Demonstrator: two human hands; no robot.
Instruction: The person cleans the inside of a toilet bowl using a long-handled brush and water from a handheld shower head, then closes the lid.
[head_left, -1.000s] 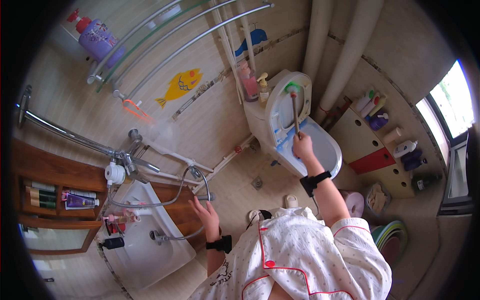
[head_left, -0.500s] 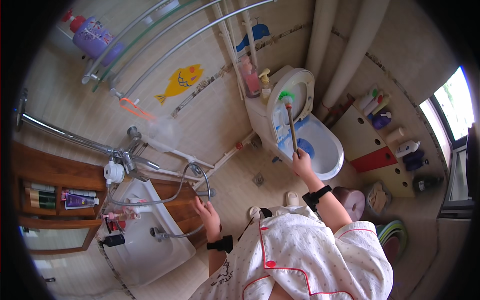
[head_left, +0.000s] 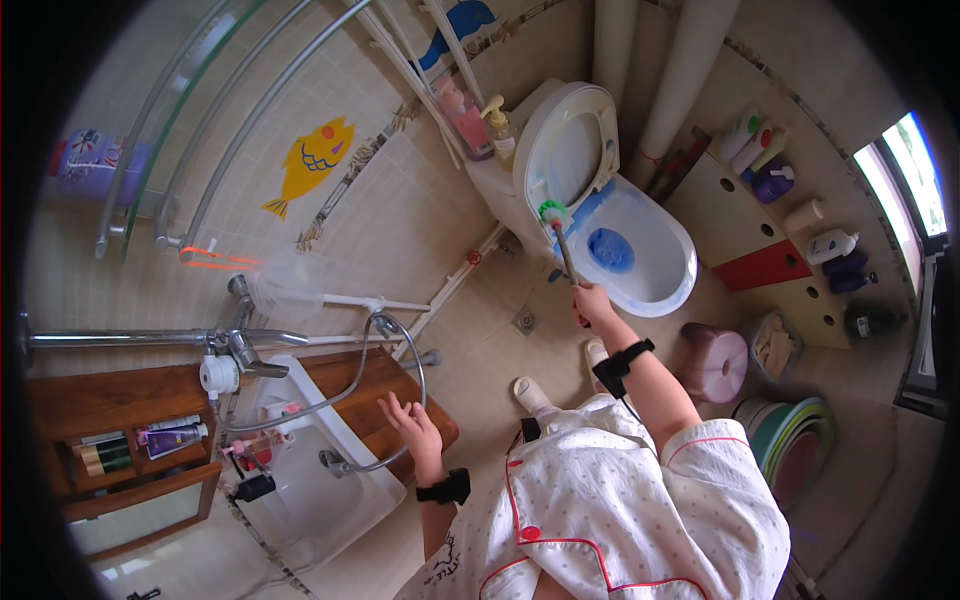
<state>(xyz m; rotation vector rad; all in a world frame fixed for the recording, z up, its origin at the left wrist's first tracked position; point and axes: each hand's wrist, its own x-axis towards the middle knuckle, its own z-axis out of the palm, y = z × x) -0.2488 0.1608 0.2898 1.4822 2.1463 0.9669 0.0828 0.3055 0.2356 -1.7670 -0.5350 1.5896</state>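
Observation:
My right hand [head_left: 594, 302] grips the handle of a toilet brush [head_left: 563, 250], whose head has green and white bristles. The bristles are at the lower left edge of the raised seat and lid, near the hinge of the white toilet [head_left: 684, 262]; whether they press on it I cannot tell. Blue liquid [head_left: 610, 250] lies in the bowl and streaks its rim and hinge area. Over by the washbasin, my left hand [head_left: 412, 425] is held up with its fingers spread and holds nothing. A grey shower hose [head_left: 422, 375] loops just beside and behind it.
A white washbasin [head_left: 310, 500] and wooden counter [head_left: 375, 390] stand at left, under a chrome mixer tap [head_left: 240, 345]. Soap bottles [head_left: 500, 130] stand on the toilet tank. At right are a low cabinet [head_left: 745, 215], a pink stool [head_left: 713, 362], a waste bin [head_left: 775, 345] and stacked basins [head_left: 800, 450].
The brush head has moved from the inside of the raised lid down to its lower left edge. My view has shifted; my left hand stays spread beside the hose.

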